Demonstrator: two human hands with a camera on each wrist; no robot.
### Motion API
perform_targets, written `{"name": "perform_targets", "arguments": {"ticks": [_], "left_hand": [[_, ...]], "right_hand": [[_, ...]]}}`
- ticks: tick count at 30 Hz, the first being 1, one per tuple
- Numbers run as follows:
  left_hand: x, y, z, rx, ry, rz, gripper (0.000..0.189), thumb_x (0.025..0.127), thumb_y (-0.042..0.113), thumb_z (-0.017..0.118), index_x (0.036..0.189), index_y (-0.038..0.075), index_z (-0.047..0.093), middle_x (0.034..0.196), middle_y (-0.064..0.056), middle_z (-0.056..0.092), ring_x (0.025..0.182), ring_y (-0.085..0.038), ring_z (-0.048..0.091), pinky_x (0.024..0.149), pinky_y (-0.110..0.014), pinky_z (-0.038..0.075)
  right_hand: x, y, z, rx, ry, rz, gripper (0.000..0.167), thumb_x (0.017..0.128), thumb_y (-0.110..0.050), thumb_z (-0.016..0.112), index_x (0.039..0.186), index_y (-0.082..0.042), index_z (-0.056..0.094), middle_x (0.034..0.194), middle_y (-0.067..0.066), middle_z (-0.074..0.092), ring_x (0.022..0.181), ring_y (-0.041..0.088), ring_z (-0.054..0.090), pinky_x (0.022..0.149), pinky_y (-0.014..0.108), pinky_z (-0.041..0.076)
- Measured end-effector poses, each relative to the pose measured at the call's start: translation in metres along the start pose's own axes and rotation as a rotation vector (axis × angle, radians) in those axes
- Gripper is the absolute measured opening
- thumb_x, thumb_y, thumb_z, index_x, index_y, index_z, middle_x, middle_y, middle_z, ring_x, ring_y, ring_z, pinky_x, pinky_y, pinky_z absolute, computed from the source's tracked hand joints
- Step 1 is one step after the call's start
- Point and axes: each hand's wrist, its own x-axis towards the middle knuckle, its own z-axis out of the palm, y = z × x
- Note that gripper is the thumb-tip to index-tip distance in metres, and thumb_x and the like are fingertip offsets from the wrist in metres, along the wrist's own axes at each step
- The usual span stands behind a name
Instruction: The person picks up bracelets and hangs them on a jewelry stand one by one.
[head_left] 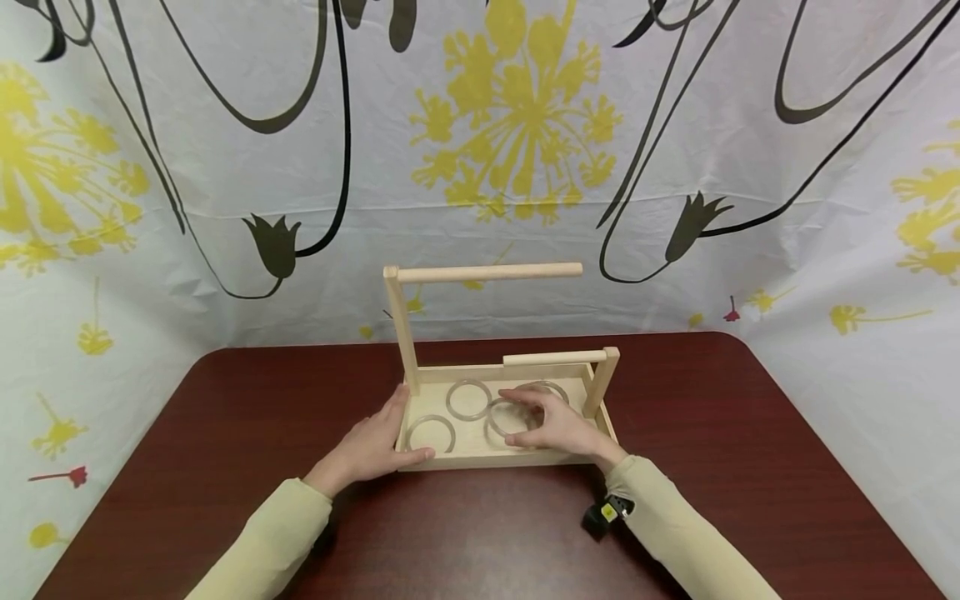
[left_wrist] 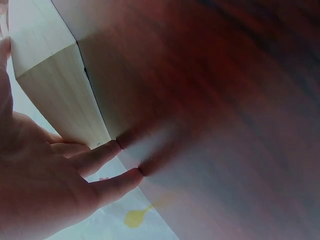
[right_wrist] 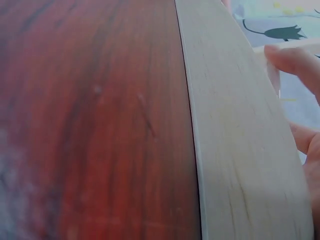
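A pale wooden tray [head_left: 468, 435] lies on the table in front of me. My left hand [head_left: 372, 444] rests against its left end, thumb over the front corner; in the left wrist view two straight fingertips [left_wrist: 131, 175] touch the tabletop. My right hand [head_left: 558, 425] reaches into the tray and holds a clear ring [head_left: 490, 412] between thumb and fingers. Other clear rings lie on the tray floor: one at the front left [head_left: 431, 417], one farther back [head_left: 448, 400], and one partly hidden behind the right hand [head_left: 546, 383].
A tall post [head_left: 402, 333] at the tray's left end carries a long dowel [head_left: 487, 272] pointing right. The shorter right post [head_left: 602, 383] carries a dowel [head_left: 555, 359] pointing left. Behind the dark red table [head_left: 292, 392] hangs a white patterned cloth [head_left: 450, 308].
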Motion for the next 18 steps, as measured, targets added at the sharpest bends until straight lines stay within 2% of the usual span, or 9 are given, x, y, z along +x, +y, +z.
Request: {"name": "perform_targets", "arguments": {"ticks": [4,9,18], "left_hand": [[0.000,0.001,-0.001,0.001,-0.005,-0.010,0.107,0.085,0.052,0.069,0.150,-0.010,0.010,0.155,-0.027,0.016,0.134,-0.041,0.035,0.096,-0.059,0.039],[-0.002,0.001,-0.002,0.015,-0.006,-0.019,0.107,0.085,0.053,0.068,0.150,-0.010,0.011,0.155,-0.027,0.016,0.134,-0.041,0.035,0.096,-0.058,0.039],[-0.002,0.001,0.000,0.019,0.003,0.005,0.107,0.085,0.053,0.068,0.149,-0.012,0.012,0.154,-0.028,0.017,0.132,-0.043,0.036,0.094,-0.060,0.040]], "right_hand": [[-0.001,-0.002,0.001,-0.013,0.027,-0.013,0.067,0.074,-0.026,0.084,0.133,-0.005,0.059,0.124,0.011,0.051,0.105,0.028,0.048,0.083,0.037,0.041],[-0.004,-0.007,0.002,0.009,0.028,-0.003,0.068,0.073,-0.027,0.085,0.133,-0.009,0.059,0.122,0.008,0.051,0.104,0.026,0.048,0.083,0.038,0.040],[-0.012,-0.016,0.002,0.021,0.025,-0.028,0.070,0.075,-0.028,0.084,0.136,-0.009,0.057,0.122,0.005,0.050,0.104,0.032,0.050,0.082,0.036,0.042]]}}
